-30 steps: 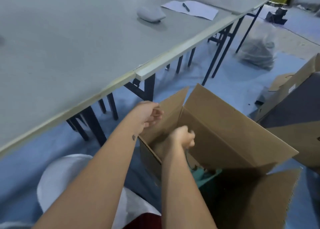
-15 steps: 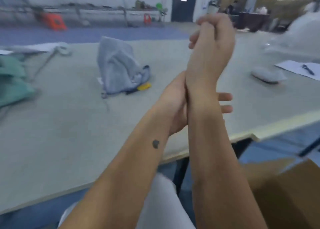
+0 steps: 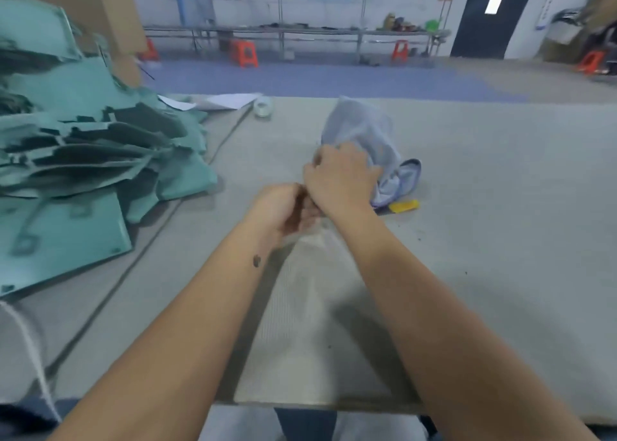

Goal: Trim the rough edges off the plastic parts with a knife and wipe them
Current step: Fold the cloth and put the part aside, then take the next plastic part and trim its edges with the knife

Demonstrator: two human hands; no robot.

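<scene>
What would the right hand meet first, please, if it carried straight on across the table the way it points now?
Most likely the crumpled pale grey-blue cloth, lying right beyond the right hand; whether they already touch is unclear.

I see a factory workshop: a long grey worktable [image 3: 467, 173], a heap of teal moulded plastic parts [image 3: 83, 160], brown cardboard boxes [image 3: 113, 10], orange plastic stools [image 3: 245, 52] along a far metal bench [image 3: 300, 35].
</scene>
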